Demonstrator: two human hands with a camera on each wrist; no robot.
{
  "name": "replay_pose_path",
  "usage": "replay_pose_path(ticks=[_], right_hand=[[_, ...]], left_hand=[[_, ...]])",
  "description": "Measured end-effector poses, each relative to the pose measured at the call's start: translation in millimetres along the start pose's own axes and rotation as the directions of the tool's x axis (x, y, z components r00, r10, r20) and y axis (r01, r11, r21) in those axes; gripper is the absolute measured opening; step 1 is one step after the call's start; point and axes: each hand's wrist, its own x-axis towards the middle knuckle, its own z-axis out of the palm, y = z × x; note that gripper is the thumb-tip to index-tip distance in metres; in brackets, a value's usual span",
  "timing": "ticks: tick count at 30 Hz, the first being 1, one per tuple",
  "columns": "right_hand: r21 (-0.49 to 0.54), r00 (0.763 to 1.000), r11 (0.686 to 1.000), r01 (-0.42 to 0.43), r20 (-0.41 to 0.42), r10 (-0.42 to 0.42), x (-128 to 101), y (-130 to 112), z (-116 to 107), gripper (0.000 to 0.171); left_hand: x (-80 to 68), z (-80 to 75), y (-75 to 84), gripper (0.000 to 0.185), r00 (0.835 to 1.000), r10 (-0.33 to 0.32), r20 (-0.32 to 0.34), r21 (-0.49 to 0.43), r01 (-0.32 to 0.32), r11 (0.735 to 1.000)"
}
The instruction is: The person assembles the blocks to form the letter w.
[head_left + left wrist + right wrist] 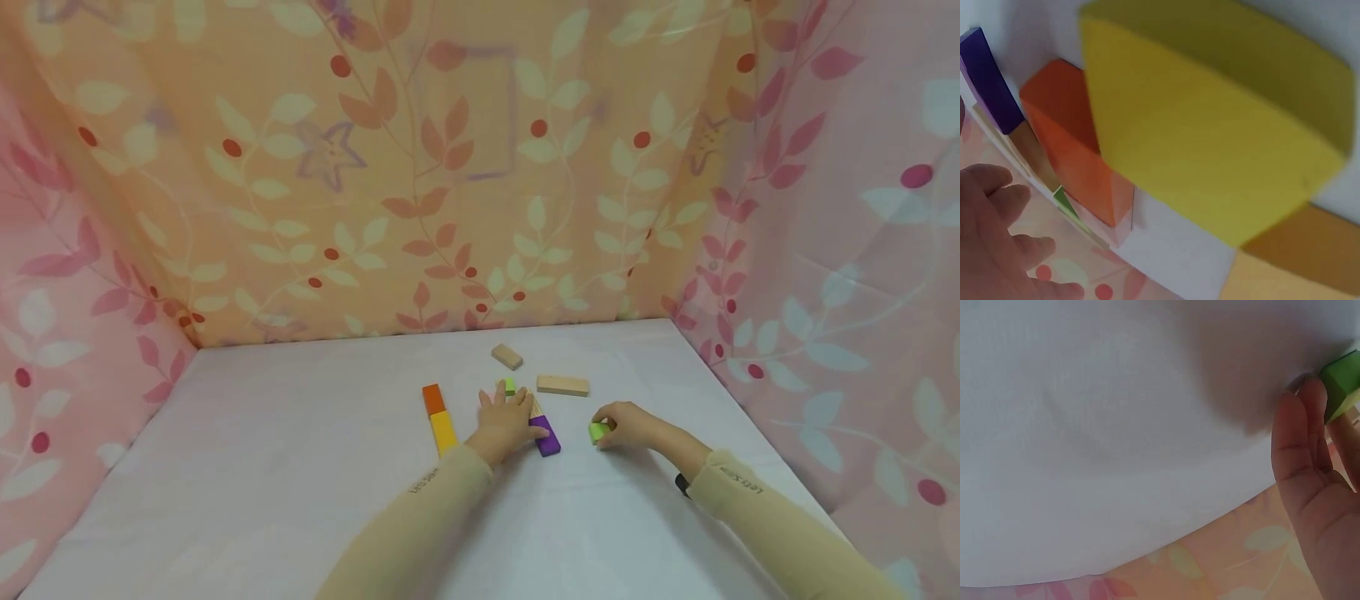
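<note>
Right hand (628, 425): fingers curled on green block (597, 431), right of purple block (546, 435).
Left hand (504, 421): fingers spread flat, touching purple block.
Bench (300, 467): white.

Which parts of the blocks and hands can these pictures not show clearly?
- Natural wooden block beside the purple rectangular block: head view, mostly covered by the left hand.
- Small green block: right wrist view, cut by the edge.
- Right hand grip: fingers too small.

Small green block (597, 431) on the white table, pinched at the right hand's (628, 424) fingertips, purple block (546, 435) lying flat under the left hand's (505, 421) fingers
</note>
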Motion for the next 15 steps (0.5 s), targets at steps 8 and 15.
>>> replay_pose_path(ticks=[8, 15], right_hand=[[0.048, 0.998, 0.997, 0.058, -0.008, -0.058, -4, -8, 7, 0.03], [0.047, 0.983, 0.985, 0.168, 0.062, -0.171, -8, -21, 20, 0.034]], left_hand=[[4.2, 7.2, 5.3, 0.071, 1.0, -0.012, 0.002, 0.092, 0.011, 0.996], [2.1, 3.9, 6.7, 0.069, 1.0, -0.024, 0.01, 0.044, 0.024, 0.999]])
